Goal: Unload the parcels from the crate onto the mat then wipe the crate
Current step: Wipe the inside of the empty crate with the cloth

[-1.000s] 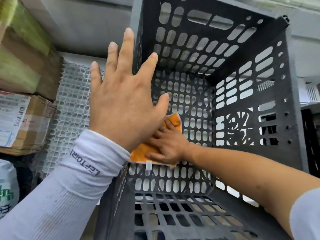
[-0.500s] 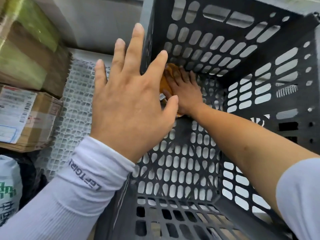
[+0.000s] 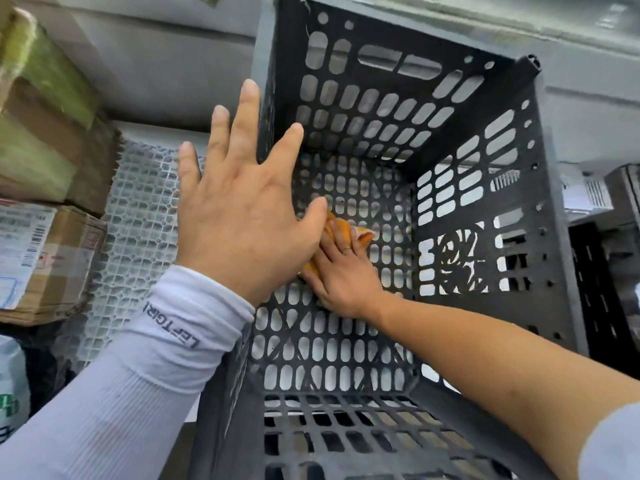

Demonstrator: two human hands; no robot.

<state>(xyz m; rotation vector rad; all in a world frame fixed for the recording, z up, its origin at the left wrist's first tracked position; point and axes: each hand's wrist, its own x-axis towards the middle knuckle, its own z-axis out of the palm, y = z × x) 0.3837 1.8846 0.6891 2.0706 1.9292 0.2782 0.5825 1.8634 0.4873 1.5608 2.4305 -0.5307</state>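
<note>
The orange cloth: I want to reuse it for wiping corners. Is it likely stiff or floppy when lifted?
Probably floppy: the orange cloth bunches into soft folds under the right hand on the crate floor. Likely light too, since flat fingers alone seem to move it. It may snag on the slotted holes.

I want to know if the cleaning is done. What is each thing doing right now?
crate: empty, tipped, being wiped inside
cloth: crumpled, pressed on the crate's bottom
right hand: flat on the cloth
left hand: open, fingers spread, on the crate's wall
boxes: stacked on the mat
</note>
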